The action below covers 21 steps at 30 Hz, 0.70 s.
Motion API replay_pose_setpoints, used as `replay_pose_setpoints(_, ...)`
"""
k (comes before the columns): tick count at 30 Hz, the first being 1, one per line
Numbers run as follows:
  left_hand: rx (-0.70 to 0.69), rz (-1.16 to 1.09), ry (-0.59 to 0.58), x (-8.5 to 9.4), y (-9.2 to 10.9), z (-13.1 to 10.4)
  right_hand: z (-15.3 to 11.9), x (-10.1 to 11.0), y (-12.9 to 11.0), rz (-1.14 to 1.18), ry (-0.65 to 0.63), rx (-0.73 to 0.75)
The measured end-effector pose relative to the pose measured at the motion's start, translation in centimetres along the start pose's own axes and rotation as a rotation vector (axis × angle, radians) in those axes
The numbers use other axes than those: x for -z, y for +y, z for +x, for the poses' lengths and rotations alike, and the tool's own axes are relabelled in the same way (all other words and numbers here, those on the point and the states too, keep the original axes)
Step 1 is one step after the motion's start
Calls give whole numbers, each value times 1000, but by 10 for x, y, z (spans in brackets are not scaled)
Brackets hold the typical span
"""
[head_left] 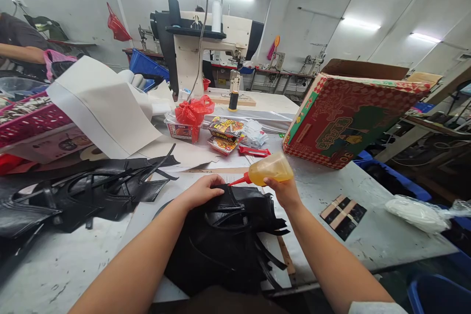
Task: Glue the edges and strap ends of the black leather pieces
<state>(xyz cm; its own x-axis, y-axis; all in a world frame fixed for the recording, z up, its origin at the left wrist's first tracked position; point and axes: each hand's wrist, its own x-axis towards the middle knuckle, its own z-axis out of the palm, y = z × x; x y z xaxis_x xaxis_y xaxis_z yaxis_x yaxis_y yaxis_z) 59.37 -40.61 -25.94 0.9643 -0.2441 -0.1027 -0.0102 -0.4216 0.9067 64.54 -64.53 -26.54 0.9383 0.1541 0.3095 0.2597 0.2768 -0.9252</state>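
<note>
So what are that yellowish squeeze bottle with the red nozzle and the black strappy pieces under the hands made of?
The yellowish squeeze bottle with the red nozzle, held in the right hand, looks like soft translucent plastic: amber liquid shows through its wall. The black strappy pieces under the left hand seem to be leather or a synthetic imitation; they lie limp with a dull sheen and cut edges.

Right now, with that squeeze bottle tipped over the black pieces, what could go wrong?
1. The right hand tilts the squeeze bottle; its red nozzle sits close to the left hand, so liquid may reach the fingers.
2. Excess may run across the stacked black pieces.
</note>
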Motion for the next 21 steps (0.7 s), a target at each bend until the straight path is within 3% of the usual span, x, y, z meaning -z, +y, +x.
replay_pose_setpoints(21,109,-255,-13,1,12,-4,-7,6,-8,-51,26,-52)
